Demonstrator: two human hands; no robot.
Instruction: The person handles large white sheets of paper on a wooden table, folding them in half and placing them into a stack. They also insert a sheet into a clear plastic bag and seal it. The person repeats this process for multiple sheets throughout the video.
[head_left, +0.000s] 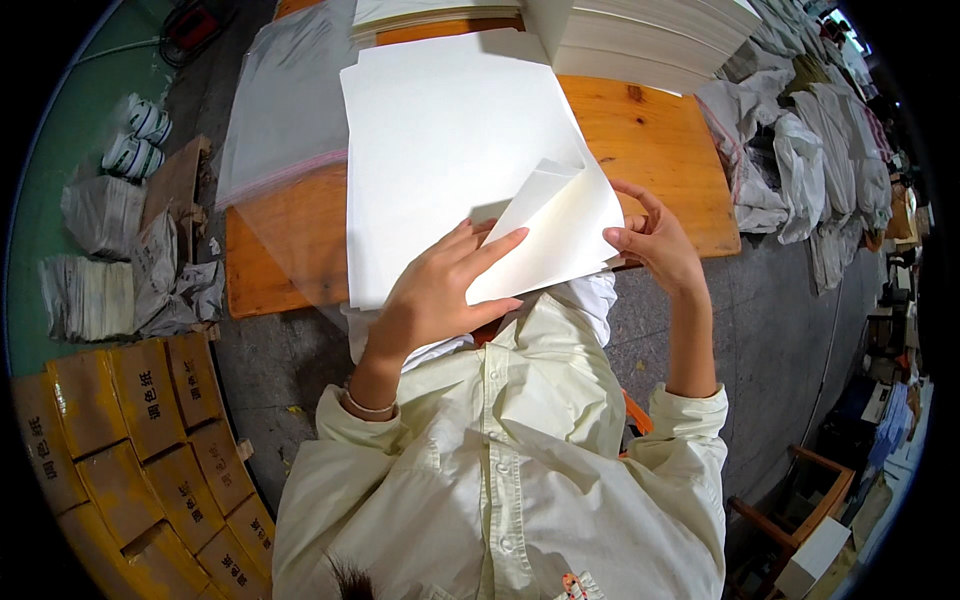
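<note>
A pile of large white paper sheets [440, 130] lies in front of me, its near end over the table's edge. At its lower right, the corner of the upper paper is turned back into a flap [530, 205]. My left hand [435, 285] rests on the near part of the paper with its fingers spread, index finger and thumb apart beside the flap. My right hand [655, 240] pinches the right edge of the sheets near the corner between thumb and fingers. How many sheets it grips is hidden.
The sheets lie on a wooden table [650, 150]. Clear plastic bags [285, 100] lie at its left; a tall paper stack [640, 45] stands at the back right. Taped cartons [150, 400] are low left. Wrapped bundles [790, 160] lie right, a wooden stool [800, 500] lower right.
</note>
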